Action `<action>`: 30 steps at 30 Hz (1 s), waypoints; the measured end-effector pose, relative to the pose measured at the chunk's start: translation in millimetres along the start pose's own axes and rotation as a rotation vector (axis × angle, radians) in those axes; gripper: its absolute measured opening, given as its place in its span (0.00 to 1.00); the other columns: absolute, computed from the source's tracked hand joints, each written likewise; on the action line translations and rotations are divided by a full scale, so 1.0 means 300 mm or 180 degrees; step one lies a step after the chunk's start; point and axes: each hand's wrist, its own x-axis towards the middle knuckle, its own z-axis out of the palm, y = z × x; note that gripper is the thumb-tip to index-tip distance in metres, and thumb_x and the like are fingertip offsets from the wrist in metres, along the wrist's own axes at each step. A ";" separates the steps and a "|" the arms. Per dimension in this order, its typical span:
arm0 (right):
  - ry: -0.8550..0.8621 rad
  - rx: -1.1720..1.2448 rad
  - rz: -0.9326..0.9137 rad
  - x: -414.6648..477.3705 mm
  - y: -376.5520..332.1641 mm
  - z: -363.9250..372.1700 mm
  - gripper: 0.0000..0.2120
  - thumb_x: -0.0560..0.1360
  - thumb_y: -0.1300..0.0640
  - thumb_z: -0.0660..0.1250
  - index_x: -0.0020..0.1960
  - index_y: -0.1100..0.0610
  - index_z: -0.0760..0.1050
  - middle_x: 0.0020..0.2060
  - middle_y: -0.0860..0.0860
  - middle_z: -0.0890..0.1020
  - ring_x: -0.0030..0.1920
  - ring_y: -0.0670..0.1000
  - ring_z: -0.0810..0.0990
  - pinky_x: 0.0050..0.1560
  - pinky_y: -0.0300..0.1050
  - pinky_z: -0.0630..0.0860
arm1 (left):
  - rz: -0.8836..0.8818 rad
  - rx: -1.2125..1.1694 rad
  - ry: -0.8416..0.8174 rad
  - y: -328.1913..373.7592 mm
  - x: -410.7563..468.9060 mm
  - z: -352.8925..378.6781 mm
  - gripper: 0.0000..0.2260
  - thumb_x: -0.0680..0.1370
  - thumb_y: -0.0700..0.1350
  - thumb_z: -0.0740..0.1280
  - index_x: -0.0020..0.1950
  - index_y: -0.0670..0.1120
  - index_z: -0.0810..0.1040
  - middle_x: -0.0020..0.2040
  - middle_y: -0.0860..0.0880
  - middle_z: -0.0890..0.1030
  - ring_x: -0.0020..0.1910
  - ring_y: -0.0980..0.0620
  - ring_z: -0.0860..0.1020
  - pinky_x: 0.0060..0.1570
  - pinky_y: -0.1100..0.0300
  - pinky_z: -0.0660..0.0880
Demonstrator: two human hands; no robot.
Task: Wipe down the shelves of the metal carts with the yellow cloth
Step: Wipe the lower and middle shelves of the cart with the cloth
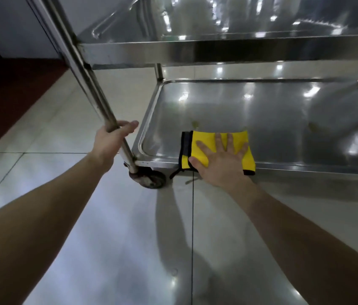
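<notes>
A steel cart stands in front of me with a bottom shelf (pixel 261 111) and a higher shelf (pixel 217 51). The folded yellow cloth (pixel 204 144), dark-edged with a grey underside, lies at the bottom shelf's near rim, close to its left corner. My right hand (pixel 219 159) presses flat on the cloth with fingers spread. My left hand (pixel 112 139) is wrapped around the cart's near-left upright post (pixel 85 69), low down near the wheel.
A caster wheel (pixel 151 179) sits under the cart's near-left corner. Glossy pale floor tiles (pixel 107 238) spread below me. A dark red floor strip (pixel 8 102) and a wall (pixel 8 23) lie to the far left. Small stains mark the bottom shelf behind the cloth.
</notes>
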 end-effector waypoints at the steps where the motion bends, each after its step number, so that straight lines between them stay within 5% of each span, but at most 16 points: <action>1: -0.0015 0.0033 0.0032 -0.004 -0.001 -0.003 0.40 0.75 0.19 0.34 0.84 0.30 0.44 0.87 0.55 0.43 0.85 0.67 0.38 0.73 0.84 0.36 | 0.0049 -0.0233 0.0013 0.006 0.003 0.004 0.21 0.67 0.59 0.83 0.47 0.45 0.85 0.44 0.47 0.87 0.51 0.45 0.88 0.53 0.51 0.80; 6: -0.0153 0.0276 0.0093 0.045 0.047 0.007 0.43 0.69 0.14 0.35 0.82 0.26 0.44 0.87 0.51 0.42 0.85 0.65 0.37 0.72 0.84 0.33 | 0.0300 -0.0569 0.0376 -0.016 0.004 0.046 0.11 0.74 0.50 0.76 0.39 0.45 0.78 0.28 0.49 0.74 0.30 0.47 0.75 0.44 0.49 0.79; 14: -0.0355 0.0156 0.0381 0.380 0.158 -0.053 0.45 0.68 0.13 0.37 0.82 0.27 0.40 0.87 0.51 0.38 0.85 0.65 0.36 0.70 0.87 0.35 | 0.0540 -0.0604 0.0418 -0.052 -0.091 0.094 0.14 0.73 0.49 0.72 0.32 0.46 0.72 0.27 0.46 0.68 0.30 0.45 0.70 0.38 0.49 0.76; 21: -0.0363 0.0104 -0.0039 0.629 -0.154 -0.086 0.41 0.74 0.17 0.41 0.84 0.30 0.42 0.87 0.55 0.39 0.84 0.68 0.36 0.70 0.87 0.34 | 0.0585 -0.0548 0.0653 -0.072 -0.073 0.130 0.18 0.72 0.49 0.69 0.26 0.50 0.65 0.25 0.50 0.66 0.25 0.47 0.69 0.36 0.54 0.72; 30: -0.0321 0.0081 -0.0607 0.301 -0.440 0.022 0.37 0.78 0.23 0.38 0.84 0.32 0.42 0.87 0.54 0.38 0.84 0.67 0.34 0.66 0.86 0.28 | 0.0451 -0.0417 0.0721 -0.028 -0.081 0.129 0.18 0.75 0.39 0.66 0.27 0.50 0.65 0.26 0.48 0.65 0.28 0.46 0.66 0.31 0.58 0.66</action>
